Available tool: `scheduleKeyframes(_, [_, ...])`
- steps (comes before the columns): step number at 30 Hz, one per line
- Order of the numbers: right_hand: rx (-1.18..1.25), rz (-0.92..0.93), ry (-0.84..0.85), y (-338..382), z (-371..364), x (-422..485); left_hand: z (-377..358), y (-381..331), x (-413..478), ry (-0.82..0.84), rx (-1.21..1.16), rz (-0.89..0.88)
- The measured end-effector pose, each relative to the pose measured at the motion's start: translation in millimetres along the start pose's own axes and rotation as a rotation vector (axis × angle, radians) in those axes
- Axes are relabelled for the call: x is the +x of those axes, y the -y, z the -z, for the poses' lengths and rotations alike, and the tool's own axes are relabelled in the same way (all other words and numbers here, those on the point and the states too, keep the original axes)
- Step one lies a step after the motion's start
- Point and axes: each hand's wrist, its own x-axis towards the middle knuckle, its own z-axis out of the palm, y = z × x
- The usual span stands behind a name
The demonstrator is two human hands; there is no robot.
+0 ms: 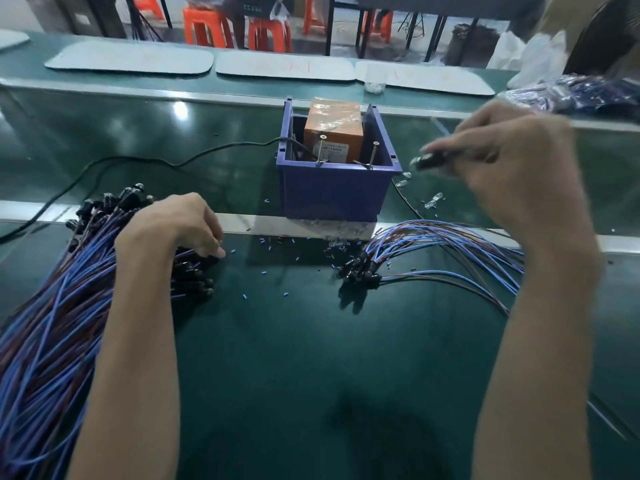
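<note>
Right hand point(512, 161) raised just right of blue bin point(332, 192), pinching a black-tipped wire point(427, 160), blurred. Probably headed for the bin's two screws point(322, 150), for testing. Left hand point(180, 226) curled over wire pile point(52, 323), likely fishing out the next; actual pinch not discernible.

Inside the bin point(334, 195), a box point(334, 123), toward the back wall. Left of the bin and nearer, a large wire bundle point(52, 306), under the left hand point(180, 226). Right of the bin and nearer, a smaller wire bundle point(433, 244). Just right of the bin, loose parts point(429, 202) on the table point(311, 341); above them, the right hand point(502, 161), pinching a small part point(427, 161). From the bin's left wall leftward, a cable point(138, 161). Behind the bin, three mats point(284, 69) in a row, a cup point(374, 86) on the rightmost.
</note>
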Motion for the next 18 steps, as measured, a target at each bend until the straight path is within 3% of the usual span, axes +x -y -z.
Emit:
scheduleKeyframes(2, [0.05, -0.022, 0.175, 17, -33, -6, -4, -1, 2, 0.003, 0.0, 0.015])
scheduleKeyframes(4, [-0.019, -0.164, 0.521, 18, -63, -11, -6, -3, 4, -0.052, 0.034, 0.026])
scheduleKeyframes(8, [-0.035, -0.259, 0.898, 13, -94, -18, -9, -3, 3, -0.086, 0.084, 0.076])
scheduleKeyframes(18, [0.108, -0.32, 0.856, 9, -74, -14, -14, -13, -1, -0.137, 0.057, 0.115])
